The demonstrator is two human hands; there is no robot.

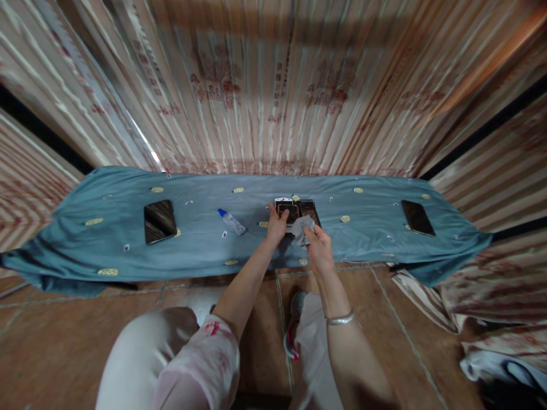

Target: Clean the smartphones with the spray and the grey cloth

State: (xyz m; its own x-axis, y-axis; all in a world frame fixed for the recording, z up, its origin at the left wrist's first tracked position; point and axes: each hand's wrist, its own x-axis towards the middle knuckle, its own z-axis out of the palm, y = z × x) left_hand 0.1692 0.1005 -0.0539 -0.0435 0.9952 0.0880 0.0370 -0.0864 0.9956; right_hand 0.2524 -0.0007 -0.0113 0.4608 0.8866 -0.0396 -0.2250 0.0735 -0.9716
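2 hands (299, 230) hold phones (293, 212), cloth (302, 229); bottle (232, 222) near.

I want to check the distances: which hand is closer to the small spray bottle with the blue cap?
Left. The left hand rests on a phone just right of the spray bottle. The right hand, holding a grey cloth, is farther right.

One head-worn camera only. It looks forward and steeply down from above the person's knees onto the low table draped in teal patterned cloth (128, 256), with a striped curtain backdrop (273, 85) behind. Wide-angle view, edges bowed; tiled floor (85, 307) close below.
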